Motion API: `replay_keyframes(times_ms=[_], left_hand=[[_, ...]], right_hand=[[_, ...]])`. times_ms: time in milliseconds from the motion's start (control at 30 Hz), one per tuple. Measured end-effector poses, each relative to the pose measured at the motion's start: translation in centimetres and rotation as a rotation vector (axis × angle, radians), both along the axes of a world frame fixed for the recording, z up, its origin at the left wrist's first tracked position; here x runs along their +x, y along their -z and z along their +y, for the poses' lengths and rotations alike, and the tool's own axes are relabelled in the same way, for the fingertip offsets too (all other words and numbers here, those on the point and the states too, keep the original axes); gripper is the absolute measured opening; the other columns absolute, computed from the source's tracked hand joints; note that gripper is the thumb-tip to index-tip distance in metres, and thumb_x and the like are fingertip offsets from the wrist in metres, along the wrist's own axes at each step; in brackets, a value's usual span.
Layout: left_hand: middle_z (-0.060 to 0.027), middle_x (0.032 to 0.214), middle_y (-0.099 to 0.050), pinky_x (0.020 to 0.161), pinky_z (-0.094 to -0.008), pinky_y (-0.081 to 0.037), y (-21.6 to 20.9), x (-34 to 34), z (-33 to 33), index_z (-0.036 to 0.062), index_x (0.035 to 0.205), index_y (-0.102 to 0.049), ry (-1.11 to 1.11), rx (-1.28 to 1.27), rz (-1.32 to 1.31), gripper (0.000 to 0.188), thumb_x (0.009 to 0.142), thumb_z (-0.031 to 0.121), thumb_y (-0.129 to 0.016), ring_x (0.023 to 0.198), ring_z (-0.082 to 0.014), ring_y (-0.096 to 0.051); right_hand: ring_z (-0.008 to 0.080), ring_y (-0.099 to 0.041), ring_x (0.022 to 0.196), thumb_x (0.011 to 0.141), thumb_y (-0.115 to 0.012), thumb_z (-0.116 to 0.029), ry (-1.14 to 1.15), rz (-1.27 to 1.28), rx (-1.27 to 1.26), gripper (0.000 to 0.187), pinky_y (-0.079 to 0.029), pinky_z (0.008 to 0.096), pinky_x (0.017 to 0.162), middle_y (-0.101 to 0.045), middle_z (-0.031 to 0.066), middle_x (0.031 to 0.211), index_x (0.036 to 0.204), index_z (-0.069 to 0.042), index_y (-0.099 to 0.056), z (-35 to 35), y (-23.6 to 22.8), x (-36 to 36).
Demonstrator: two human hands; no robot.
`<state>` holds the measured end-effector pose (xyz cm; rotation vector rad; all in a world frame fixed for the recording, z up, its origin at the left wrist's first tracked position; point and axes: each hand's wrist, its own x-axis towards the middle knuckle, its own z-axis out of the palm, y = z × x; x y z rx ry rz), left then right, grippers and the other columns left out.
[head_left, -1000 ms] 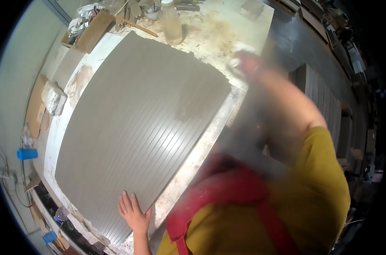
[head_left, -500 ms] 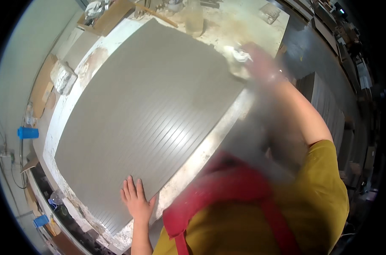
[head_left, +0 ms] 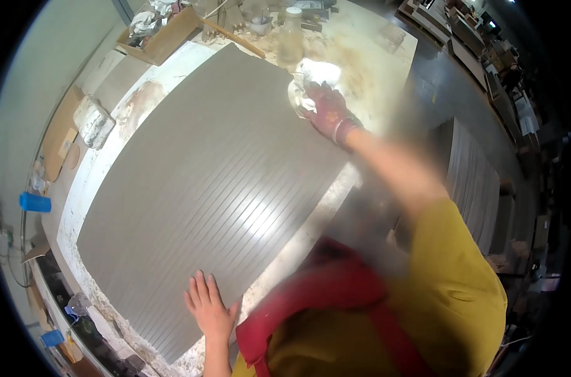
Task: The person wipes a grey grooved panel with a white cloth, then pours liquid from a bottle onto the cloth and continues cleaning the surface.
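A large grey panel [head_left: 172, 157] with fine parallel grooves lies flat on a white, stained worktable [head_left: 336, 201]. My bare left hand [head_left: 211, 309] rests open on its near edge, fingers spread. My right hand [head_left: 328, 112], in a dark red glove, is closed on a crumpled white cloth [head_left: 322, 71] at the panel's far right corner. Part of the cloth is hidden under the glove.
A glass jar with a pale lid [head_left: 292, 34], a wooden stick [head_left: 235, 39] and a cardboard box of crumpled scraps [head_left: 163, 38] stand beyond the panel. A wrapped white block [head_left: 94, 122] sits at the left. Stacked sheets [head_left: 474, 188] stand at the right.
My right hand has moved left with the cloth, from beside the panel's right corner to its far edge. My left hand stays flat on the panel.
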<state>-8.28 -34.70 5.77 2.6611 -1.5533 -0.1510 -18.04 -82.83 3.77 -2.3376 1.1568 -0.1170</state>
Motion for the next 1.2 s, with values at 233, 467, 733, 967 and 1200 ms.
replay_keyframes(times_ms=[233, 467, 733, 967, 1200], left_hand=[[-0.0216, 0.144, -0.031, 0.106, -0.0576, -0.021, -0.6, 0.0, 0.0, 0.0, 0.132, -0.042, -0.029, 0.047, 0.04, 0.089, 0.058, 0.034, -0.078, 0.131, -0.0414, -0.03], [-0.0228, 0.145, -0.031, 0.106, -0.0585, -0.017, -0.5, 0.5, 0.4, -0.0007, 0.133, -0.04, 0.016, 0.071, 0.074, 0.087, 0.066, 0.044, -0.073, 0.132, -0.042, -0.029], [-0.0197, 0.146, -0.032, 0.109, -0.0479, -0.02, -3.1, 11.2, -6.0, 0.0034, 0.14, -0.034, -0.071, -0.159, 0.129, 0.067, 0.087, 0.038, -0.056, 0.134, -0.0364, -0.03], [-0.0155, 0.148, -0.028, 0.107, -0.0495, -0.024, -0.9, 28.4, -16.9, 0.0061, 0.139, -0.036, -0.222, -0.39, -0.234, 0.054, 0.092, 0.029, -0.052, 0.134, -0.0323, -0.031], [-0.0144, 0.125, -0.053, 0.104, -0.0545, -0.026, 3.4, 33.9, -23.2, 0.0127, 0.132, -0.048, -0.473, -0.108, -0.107, 0.056, 0.095, 0.052, -0.033, 0.122, -0.0302, -0.045]], right_hand=[[0.0255, -0.044, 0.125, 0.089, -0.053, -0.029, -0.591, -0.113, -0.397, 0.042, -0.03, 0.0401, 0.107, -0.05, 0.0085, 0.134, 0.128, -0.014, -0.051, 8.4, 0.7, -0.5], [0.0273, -0.046, 0.124, 0.084, -0.055, -0.017, -0.154, 0.171, -0.385, 0.043, -0.033, 0.039, 0.107, -0.051, 0.0102, 0.132, 0.127, -0.01, -0.052, 3.8, -2.9, -1.4], [0.0284, -0.031, 0.136, 0.086, -0.055, -0.04, -0.129, 0.085, -0.537, 0.06, -0.023, 0.0478, 0.11, -0.04, 0.0133, 0.143, 0.136, -0.01, -0.041, -2.9, 0.2, -5.7], [0.0287, -0.031, 0.136, 0.09, -0.05, -0.041, -0.608, -0.376, -0.088, 0.058, -0.019, 0.0486, 0.112, -0.036, 0.0094, 0.146, 0.139, -0.013, -0.036, 8.2, -1.2, 0.2], [0.0331, -0.026, 0.138, 0.089, -0.047, -0.048, -0.194, 0.193, -0.533, 0.07, -0.017, 0.0507, 0.111, -0.033, 0.014, 0.147, 0.142, -0.006, -0.031, -2.4, -0.3, 2.2]])
